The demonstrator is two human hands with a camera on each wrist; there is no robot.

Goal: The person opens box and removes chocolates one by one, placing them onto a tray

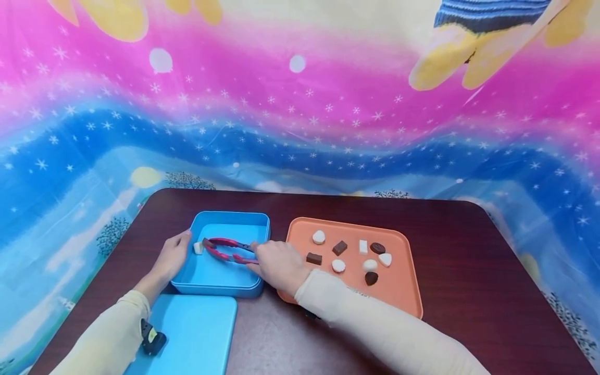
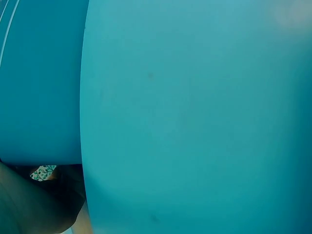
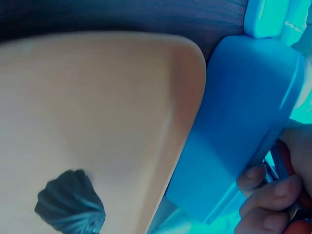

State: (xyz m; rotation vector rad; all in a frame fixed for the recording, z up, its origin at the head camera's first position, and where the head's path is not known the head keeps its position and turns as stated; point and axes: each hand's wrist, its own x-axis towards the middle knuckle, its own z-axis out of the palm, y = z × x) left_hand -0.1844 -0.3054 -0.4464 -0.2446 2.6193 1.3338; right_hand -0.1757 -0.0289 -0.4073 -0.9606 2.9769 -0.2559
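My right hand (image 1: 281, 264) grips red-and-black tongs (image 1: 224, 258) over the open blue box (image 1: 266, 229). The tongs' arms bow apart and come together at the tips, close beside a small white chocolate-like piece (image 1: 198, 248) near the box's left wall. In the right wrist view, curled fingers (image 3: 275, 195) wrap the tongs' handles. My left hand (image 1: 171, 256) lies along the outside of the box's left wall, fingertips at the rim; part of it is hidden. The left wrist view shows mostly a blue lid (image 2: 190, 112) beside the box's wall (image 2: 41, 87).
An orange tray (image 1: 403, 297) to the right holds several white and dark brown chocolate-like pieces, among them a dark shell-shaped one (image 3: 72, 202). The flat blue lid (image 1: 201, 328) lies in front of the box, under my left forearm. A patterned cloth (image 1: 300, 130) hangs behind the dark table (image 1: 450, 250).
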